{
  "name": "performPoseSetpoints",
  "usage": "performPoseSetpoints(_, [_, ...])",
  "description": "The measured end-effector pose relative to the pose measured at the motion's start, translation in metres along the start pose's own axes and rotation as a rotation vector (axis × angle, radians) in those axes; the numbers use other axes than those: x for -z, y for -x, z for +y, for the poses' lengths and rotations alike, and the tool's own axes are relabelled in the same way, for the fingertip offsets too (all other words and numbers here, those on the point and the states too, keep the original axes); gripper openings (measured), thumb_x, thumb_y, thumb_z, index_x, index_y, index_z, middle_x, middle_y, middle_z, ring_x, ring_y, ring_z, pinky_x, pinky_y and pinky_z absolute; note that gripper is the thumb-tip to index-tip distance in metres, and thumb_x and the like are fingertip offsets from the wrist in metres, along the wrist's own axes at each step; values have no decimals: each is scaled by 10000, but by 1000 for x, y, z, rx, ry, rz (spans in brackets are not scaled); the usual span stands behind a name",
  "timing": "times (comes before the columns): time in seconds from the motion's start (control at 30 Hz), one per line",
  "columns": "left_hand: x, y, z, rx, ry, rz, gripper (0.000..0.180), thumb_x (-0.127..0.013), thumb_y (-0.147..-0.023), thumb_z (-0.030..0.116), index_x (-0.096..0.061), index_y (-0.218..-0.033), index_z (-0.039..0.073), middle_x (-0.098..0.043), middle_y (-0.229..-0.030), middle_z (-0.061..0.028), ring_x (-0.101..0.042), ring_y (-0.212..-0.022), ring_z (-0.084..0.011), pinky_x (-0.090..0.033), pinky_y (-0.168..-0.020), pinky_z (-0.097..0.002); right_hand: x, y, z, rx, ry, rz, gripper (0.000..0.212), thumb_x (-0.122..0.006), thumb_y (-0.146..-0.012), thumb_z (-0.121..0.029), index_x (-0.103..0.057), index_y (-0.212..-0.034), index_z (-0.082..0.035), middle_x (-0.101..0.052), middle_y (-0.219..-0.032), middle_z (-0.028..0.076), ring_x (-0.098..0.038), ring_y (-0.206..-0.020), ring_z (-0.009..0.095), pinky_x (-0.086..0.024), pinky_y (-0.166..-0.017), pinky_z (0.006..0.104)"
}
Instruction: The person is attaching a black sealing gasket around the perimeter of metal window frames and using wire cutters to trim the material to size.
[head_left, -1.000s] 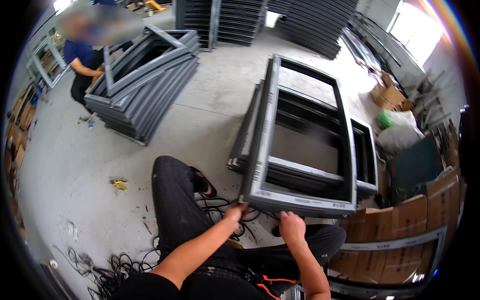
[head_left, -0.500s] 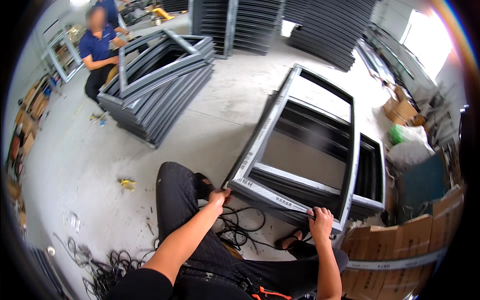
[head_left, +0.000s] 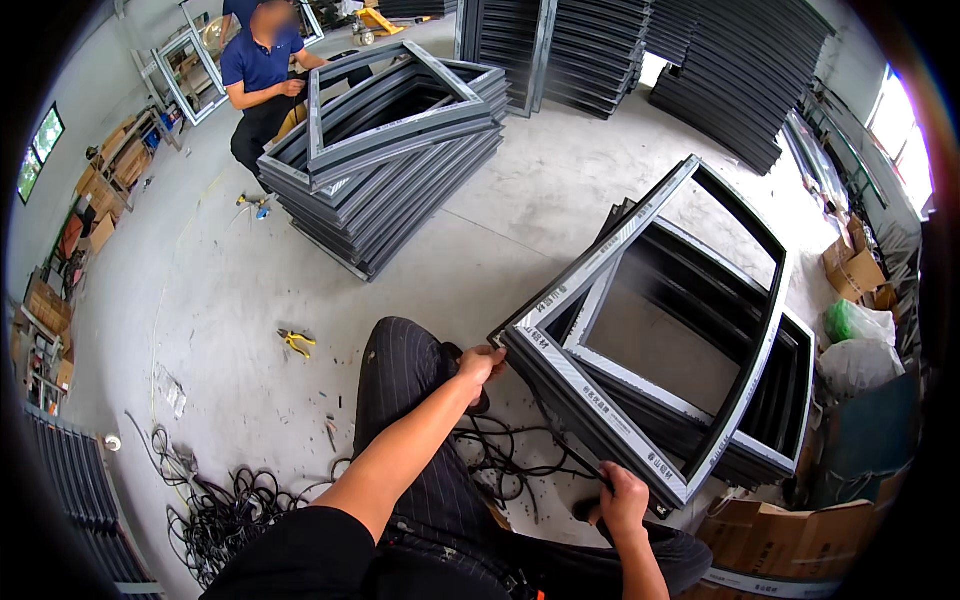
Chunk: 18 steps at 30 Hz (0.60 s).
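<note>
Your left hand (head_left: pixel 483 364) grips the top frame (head_left: pixel 600 400) by its corner; your right hand (head_left: pixel 625 497) pinches black cord (head_left: pixel 605 482). The cardboard box (head_left: pixel 785 540) hides its contents.

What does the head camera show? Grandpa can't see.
A person's left hand touches a corner of a big grey frame on other frames while the right hand holds a black strip. Yellow pliers lie on the floor; another person is beside a frame stack.

Dark Chinese characters are printed along the top frame (head_left: pixel 605 408), on its near bar and both side bars. Brown cartons (head_left: pixel 775 535) carry darker printed characters, and small lettering marks a pale strip (head_left: pixel 770 584) beside them.
</note>
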<state>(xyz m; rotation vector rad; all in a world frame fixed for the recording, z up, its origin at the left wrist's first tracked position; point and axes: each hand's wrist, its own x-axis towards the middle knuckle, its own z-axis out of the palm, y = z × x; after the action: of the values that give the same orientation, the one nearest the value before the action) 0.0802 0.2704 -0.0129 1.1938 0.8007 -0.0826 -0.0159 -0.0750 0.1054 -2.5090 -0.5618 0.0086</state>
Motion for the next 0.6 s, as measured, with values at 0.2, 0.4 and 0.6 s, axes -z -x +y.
performPoseSetpoints(0.2, [-7, -4, 2, -39, 11, 79, 330, -609, -910, 334, -604, -801, 23, -613, -655, -63, -559, -543, -139, -428, -493, -284, 10, 16, 9, -371, -345, -22, 243, -737, -748, -175, -663, -890, 7, -645, -714, 143, -655, -644, 226, -487, -600, 326])
performPoseSetpoints(0.4, [-6, 14, 2, 111, -28, -96, 357, -643, -879, 373, -589, -927, 24, -644, -754, -60, -616, -633, -160, -524, -572, -275, -2, 19, 28, -285, -170, 99, 170, -663, -823, -208, -669, -853, -41, -606, -712, 155, -600, -670, 320, -459, -596, 374])
performPoseSetpoints(0.6, [-9, 19, -7, 159, -24, -150, 302, -710, -835, 309, -584, -913, 45, -642, -770, -59, -629, -708, -160, -533, -614, -274, -11, 29, 34, -349, -70, 61, 186, -663, -802, -195, -683, -906, -42, -629, -829, 164, -613, -799, 344, -483, -698, 392])
